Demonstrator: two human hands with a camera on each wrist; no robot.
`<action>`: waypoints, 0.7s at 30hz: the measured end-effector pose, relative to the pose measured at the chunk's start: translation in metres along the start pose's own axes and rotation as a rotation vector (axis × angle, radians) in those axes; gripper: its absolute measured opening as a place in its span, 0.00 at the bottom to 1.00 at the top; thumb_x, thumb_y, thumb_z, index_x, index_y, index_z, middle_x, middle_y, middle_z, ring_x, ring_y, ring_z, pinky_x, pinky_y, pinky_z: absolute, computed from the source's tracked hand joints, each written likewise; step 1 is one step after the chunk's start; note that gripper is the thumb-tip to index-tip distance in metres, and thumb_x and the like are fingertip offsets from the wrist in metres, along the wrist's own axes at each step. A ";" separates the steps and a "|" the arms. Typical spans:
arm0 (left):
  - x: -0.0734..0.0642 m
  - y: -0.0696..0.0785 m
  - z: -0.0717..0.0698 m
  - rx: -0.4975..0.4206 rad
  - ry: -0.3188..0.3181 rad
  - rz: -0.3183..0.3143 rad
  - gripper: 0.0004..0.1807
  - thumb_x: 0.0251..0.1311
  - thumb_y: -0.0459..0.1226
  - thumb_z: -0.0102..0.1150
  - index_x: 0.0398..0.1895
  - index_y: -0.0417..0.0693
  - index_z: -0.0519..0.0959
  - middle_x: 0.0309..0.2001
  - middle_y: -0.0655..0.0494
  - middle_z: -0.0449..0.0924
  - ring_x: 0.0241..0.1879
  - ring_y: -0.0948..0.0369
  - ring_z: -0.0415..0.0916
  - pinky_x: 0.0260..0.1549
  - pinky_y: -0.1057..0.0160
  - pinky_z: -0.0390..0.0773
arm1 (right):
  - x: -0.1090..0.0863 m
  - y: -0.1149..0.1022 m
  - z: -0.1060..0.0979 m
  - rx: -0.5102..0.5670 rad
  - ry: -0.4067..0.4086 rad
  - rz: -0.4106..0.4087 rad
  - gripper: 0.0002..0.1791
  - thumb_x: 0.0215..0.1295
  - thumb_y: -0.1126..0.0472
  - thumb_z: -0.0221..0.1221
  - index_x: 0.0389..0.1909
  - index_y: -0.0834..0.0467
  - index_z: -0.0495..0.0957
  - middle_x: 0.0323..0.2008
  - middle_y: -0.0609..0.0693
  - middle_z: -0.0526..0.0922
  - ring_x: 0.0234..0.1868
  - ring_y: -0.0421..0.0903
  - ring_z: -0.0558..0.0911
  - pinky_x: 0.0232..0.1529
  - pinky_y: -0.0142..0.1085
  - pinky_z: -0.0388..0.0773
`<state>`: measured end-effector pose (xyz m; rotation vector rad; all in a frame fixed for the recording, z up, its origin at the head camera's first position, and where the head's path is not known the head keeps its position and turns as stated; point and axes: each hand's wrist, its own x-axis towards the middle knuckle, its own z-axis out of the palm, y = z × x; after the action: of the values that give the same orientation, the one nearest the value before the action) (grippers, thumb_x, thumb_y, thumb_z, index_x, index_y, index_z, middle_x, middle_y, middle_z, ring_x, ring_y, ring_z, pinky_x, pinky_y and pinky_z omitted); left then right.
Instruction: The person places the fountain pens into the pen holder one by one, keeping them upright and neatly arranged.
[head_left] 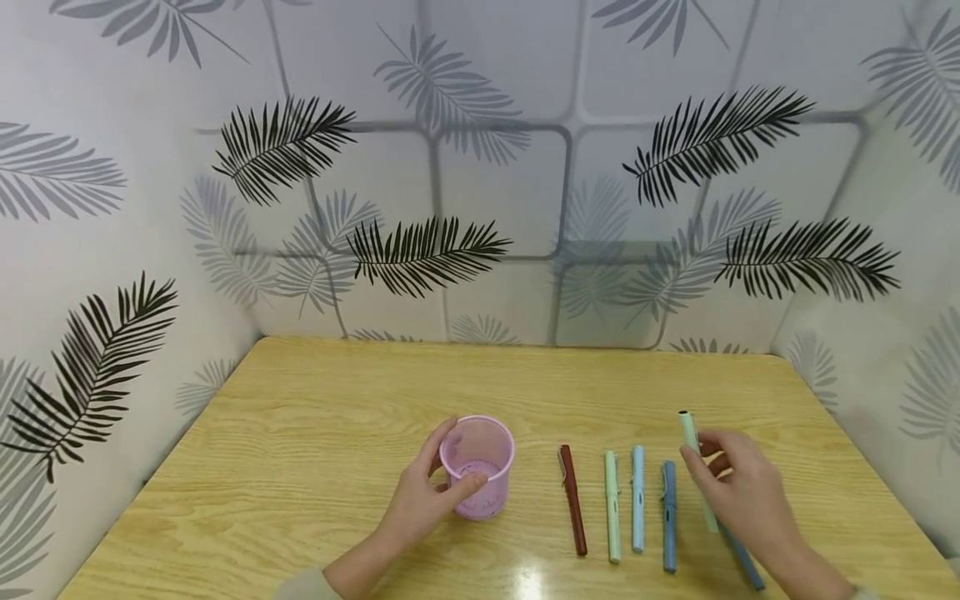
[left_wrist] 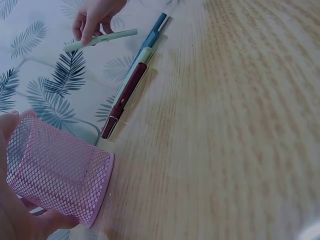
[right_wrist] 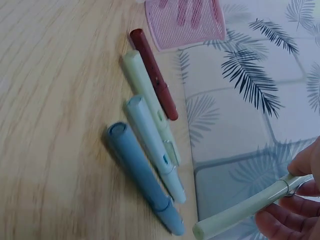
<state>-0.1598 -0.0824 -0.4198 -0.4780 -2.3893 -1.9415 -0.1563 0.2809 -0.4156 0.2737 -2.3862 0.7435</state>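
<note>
My left hand (head_left: 422, 496) grips a pink mesh pen holder (head_left: 483, 500) that stands upright on the table, thumb and fingers around its side. Between the thumb and fingers of my right hand (head_left: 742, 487) a light green pen (head_left: 687, 431) is pinched, raised off the table in the left wrist view. To the right of the holder lie a dark red pen (head_left: 573, 500), another light green pen (head_left: 612, 508), a light blue pen (head_left: 637, 500) and a dark blue pen (head_left: 669, 517). A further blue pen (head_left: 742, 558) lies partly hidden under my right hand.
The pens lie side by side on a wooden table (head_left: 337, 417). Walls with a leaf pattern (head_left: 495, 192) stand behind the table and along both sides. A bright light reflection shows at the table's front.
</note>
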 end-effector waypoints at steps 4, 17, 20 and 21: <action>-0.001 0.001 0.001 0.000 0.003 0.012 0.42 0.54 0.35 0.65 0.70 0.44 0.55 0.65 0.34 0.58 0.59 0.38 0.62 0.47 0.46 0.73 | 0.002 -0.006 0.005 0.046 0.045 -0.048 0.11 0.51 0.70 0.66 0.36 0.63 0.78 0.29 0.48 0.76 0.24 0.34 0.74 0.22 0.18 0.71; -0.001 -0.001 0.002 0.023 0.003 0.029 0.41 0.55 0.36 0.64 0.70 0.43 0.53 0.64 0.32 0.58 0.58 0.37 0.63 0.46 0.47 0.74 | 0.006 -0.028 0.011 0.125 0.106 -0.154 0.14 0.47 0.73 0.67 0.35 0.62 0.78 0.31 0.48 0.78 0.26 0.36 0.76 0.22 0.21 0.73; -0.001 -0.001 0.002 0.025 0.001 0.031 0.41 0.56 0.36 0.64 0.70 0.43 0.53 0.64 0.32 0.58 0.58 0.37 0.63 0.46 0.47 0.74 | 0.007 -0.031 0.014 0.148 0.109 -0.168 0.14 0.47 0.74 0.67 0.35 0.62 0.78 0.31 0.48 0.78 0.27 0.36 0.76 0.23 0.21 0.73; -0.001 -0.001 0.002 0.026 0.001 0.032 0.41 0.56 0.36 0.64 0.70 0.43 0.53 0.64 0.32 0.58 0.58 0.37 0.63 0.46 0.47 0.74 | 0.008 -0.031 0.015 0.153 0.109 -0.175 0.14 0.47 0.74 0.67 0.35 0.62 0.77 0.31 0.48 0.78 0.27 0.36 0.77 0.23 0.21 0.74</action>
<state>-0.1587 -0.0812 -0.4218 -0.5115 -2.3874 -1.8954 -0.1584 0.2463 -0.4067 0.4867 -2.1739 0.8369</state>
